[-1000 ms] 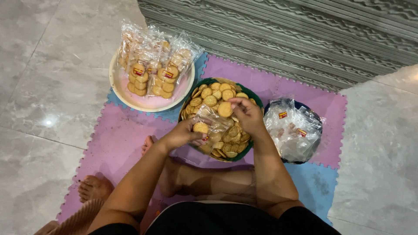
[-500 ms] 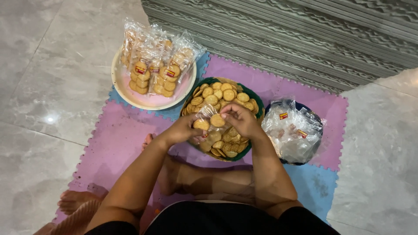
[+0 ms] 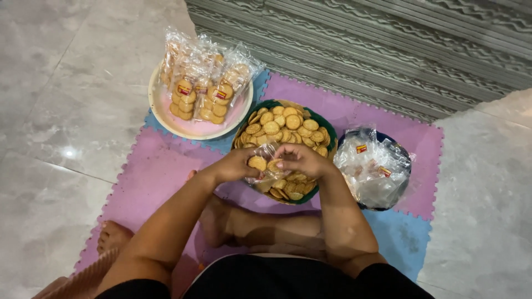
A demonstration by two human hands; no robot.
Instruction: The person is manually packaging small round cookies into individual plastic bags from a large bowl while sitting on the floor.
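My left hand (image 3: 235, 165) holds a small clear plastic bag (image 3: 266, 152) with a round golden cookie (image 3: 257, 163) in it, over the near side of a green bowl (image 3: 328, 128) heaped with loose cookies. My right hand (image 3: 302, 159) meets it at the bag's mouth, fingertips pinching another cookie (image 3: 274, 165) into the bag. Both hands hover just above the cookie pile.
A pale pink plate (image 3: 166, 119) with several filled, labelled cookie bags stands at the back left. A dark bowl (image 3: 404, 158) of empty clear bags sits to the right. All rest on a pink and blue foam mat (image 3: 149, 177) over marble floor. My bare feet lie beneath my arms.
My right hand has come back from the far side of the cookie pile with a cookie and joined the left hand at the bag. The left hand has stayed near the bowl's front.
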